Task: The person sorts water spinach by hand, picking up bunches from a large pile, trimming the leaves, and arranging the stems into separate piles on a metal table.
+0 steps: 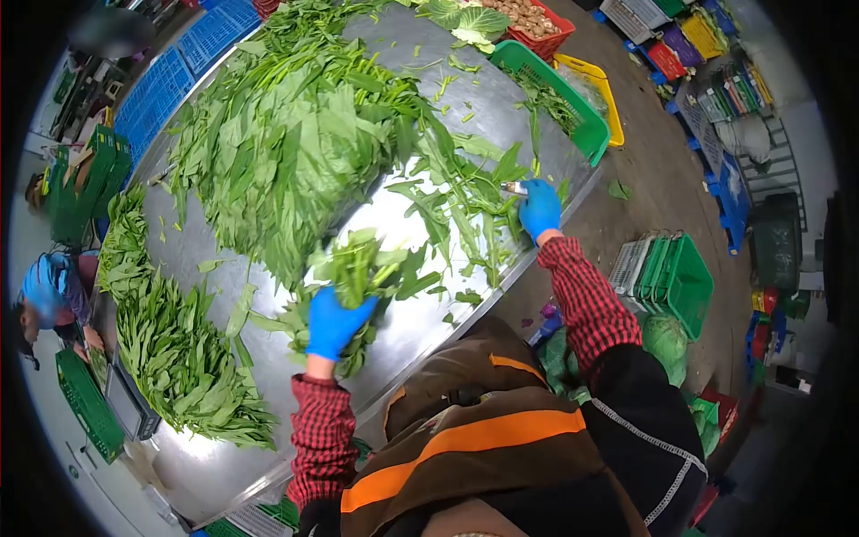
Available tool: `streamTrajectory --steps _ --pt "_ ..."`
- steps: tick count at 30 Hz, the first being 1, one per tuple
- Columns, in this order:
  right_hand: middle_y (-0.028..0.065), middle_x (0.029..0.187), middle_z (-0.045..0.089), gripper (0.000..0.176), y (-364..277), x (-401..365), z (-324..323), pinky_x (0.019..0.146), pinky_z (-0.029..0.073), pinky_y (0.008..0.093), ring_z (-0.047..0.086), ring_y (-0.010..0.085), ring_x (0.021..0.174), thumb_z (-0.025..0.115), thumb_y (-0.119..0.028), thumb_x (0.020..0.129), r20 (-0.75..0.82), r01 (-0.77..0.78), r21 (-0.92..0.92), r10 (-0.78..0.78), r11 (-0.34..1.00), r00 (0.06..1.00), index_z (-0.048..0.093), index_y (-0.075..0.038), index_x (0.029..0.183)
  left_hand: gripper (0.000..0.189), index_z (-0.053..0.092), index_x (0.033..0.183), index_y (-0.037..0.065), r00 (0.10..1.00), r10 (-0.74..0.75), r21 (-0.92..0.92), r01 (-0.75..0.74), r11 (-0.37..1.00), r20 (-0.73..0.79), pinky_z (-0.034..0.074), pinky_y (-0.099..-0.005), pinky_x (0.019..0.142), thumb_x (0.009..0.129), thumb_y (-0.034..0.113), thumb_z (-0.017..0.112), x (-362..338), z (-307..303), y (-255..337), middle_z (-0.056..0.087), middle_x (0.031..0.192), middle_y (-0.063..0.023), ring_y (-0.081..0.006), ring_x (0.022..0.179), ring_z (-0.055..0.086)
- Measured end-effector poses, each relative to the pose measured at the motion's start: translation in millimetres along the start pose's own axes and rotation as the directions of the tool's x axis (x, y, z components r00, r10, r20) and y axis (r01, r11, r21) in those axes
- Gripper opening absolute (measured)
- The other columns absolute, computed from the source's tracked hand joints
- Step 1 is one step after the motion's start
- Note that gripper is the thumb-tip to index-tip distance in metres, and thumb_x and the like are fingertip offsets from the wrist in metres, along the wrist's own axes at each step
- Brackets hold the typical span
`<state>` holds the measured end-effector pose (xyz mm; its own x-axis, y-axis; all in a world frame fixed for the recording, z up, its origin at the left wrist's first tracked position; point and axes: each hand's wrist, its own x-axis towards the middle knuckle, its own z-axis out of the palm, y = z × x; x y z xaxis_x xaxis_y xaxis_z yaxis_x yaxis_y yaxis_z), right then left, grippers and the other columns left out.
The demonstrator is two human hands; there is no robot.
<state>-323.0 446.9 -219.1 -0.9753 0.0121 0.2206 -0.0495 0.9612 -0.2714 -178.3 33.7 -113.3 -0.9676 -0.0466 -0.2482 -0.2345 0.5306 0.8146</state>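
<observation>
My left hand (335,324), in a blue glove, is closed around a bunch of long-leaved greens (360,268) near the table's front edge. The cut stems point up and away from me; some leaves hang below the glove. My right hand (540,208), also blue-gloved, is closed on a small knife-like tool (514,188). Only its short shiny end shows. Loose leafy stems (461,201) lie just left of that hand. Beyond my left hand, a large heap of the same greens (286,152) covers the metal table (201,309).
A row of greens (174,349) lies along the left side. At the far right edge stand a green crate (573,107), a yellow crate (612,112) and a red crate of mushrooms (537,27). Green baskets (684,286) stand on the floor. Another person (49,286) is at the left.
</observation>
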Motion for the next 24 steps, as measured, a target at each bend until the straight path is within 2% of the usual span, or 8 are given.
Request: streamTrajectory --steps 2,7,9,13,15,19,22,24 --pt "0.0161 0.105 0.06 0.024 13.2 23.7 3.7 0.083 0.047 0.0462 0.058 0.0377 0.093 0.061 -0.012 0.077 0.154 0.043 -0.052 -0.035 0.998 0.987 0.066 -0.008 0.1 0.048 0.067 0.099 0.003 0.99 0.141 0.312 -0.128 0.942 -0.021 0.052 -0.0395 0.072 0.071 0.041 0.074 22.0 37.1 12.6 0.069 0.083 -0.0189 -0.034 0.077 0.067" --pt "0.0174 0.097 0.062 0.024 34.2 54.3 2.2 0.079 0.048 0.0461 0.06 0.0369 0.088 0.061 -0.022 0.077 0.382 0.193 0.063 -0.202 0.979 0.902 0.067 -0.01 0.098 0.053 0.066 0.098 0.004 0.997 0.024 0.364 0.003 0.931 -0.069 0.052 -0.0443 0.071 0.071 0.049 0.071 60.4 100.9 51.3 0.067 0.083 -0.0213 -0.0377 0.078 0.065" --pt "0.0187 0.088 0.062 0.03 32.8 56.2 -34.7 0.075 0.049 0.0481 0.06 0.0405 0.079 0.062 -0.034 0.081 0.527 -0.079 0.162 -0.018 0.984 0.85 0.066 -0.009 0.096 0.055 0.064 0.101 0.005 0.99 -0.084 0.351 0.12 0.929 -0.117 0.053 -0.0465 0.07 0.07 0.05 0.07 71.5 117.5 63.1 0.067 0.084 -0.0212 -0.0381 0.079 0.065" --pt "0.0137 0.079 0.063 0.035 46.0 31.2 -85.4 0.069 0.051 0.0418 0.063 0.033 0.069 0.06 -0.04 0.087 0.658 0.04 0.054 -0.066 0.998 0.75 0.063 -0.006 0.094 0.055 0.064 0.105 0.006 0.976 -0.135 0.399 0.194 0.896 -0.169 0.053 -0.0455 0.071 0.07 0.049 0.072 86.6 136.5 78.3 0.068 0.086 -0.0196 -0.0371 0.079 0.066" --pt "0.0065 0.081 0.063 0.036 44.2 7.8 -85.5 0.066 0.051 0.0321 0.062 0.0192 0.067 0.057 -0.041 0.092 0.794 -0.654 0.535 -0.054 0.535 0.606 0.059 -0.004 0.095 0.052 0.064 0.101 0.006 0.976 -0.127 0.396 0.19 0.899 -0.179 0.052 -0.0462 0.07 0.071 0.047 0.071 90.6 143.8 80.2 0.068 0.085 -0.0193 -0.0372 0.079 0.065" --pt "0.0013 0.081 0.059 0.031 -4.6 -18.9 -84.2 0.064 0.048 0.0248 0.057 0.009 0.07 0.056 -0.034 0.095 0.776 -0.755 0.63 -0.153 0.178 0.612 0.057 -0.003 0.098 0.041 0.066 0.094 0.007 0.973 -0.124 0.453 0.201 0.869 -0.194 0.052 -0.0459 0.07 0.07 0.04 0.071 93.9 153.0 84.1 0.067 0.085 -0.0183 -0.0367 0.078 0.065" --pt "0.0064 0.083 0.063 0.03 -42.9 -26.2 -72.2 0.065 0.049 0.0303 0.062 0.0173 0.072 0.059 -0.031 0.093 0.564 -0.487 0.798 -0.156 0.355 0.811 0.057 -0.004 0.104 0.035 0.067 0.09 0.008 0.976 -0.083 0.468 0.171 0.867 -0.203 0.051 -0.0451 0.073 0.069 0.036 0.07 96.7 155.9 83.1 0.067 0.084 -0.0173 -0.0359 0.079 0.065" --pt "0.0137 0.091 0.064 0.027 -60.5 -25.3 -71.2 0.067 0.05 0.0355 0.065 0.0284 0.079 0.06 -0.026 0.09 0.224 -0.014 0.7 -0.2 0.714 0.954 0.058 -0.005 0.107 0.046 0.064 0.101 0.01 0.984 -0.107 0.523 0.167 0.836 -0.143 0.052 -0.0464 0.071 0.07 0.043 0.071 96.8 154.8 85.5 0.068 0.09 -0.0182 -0.037 0.083 0.065"
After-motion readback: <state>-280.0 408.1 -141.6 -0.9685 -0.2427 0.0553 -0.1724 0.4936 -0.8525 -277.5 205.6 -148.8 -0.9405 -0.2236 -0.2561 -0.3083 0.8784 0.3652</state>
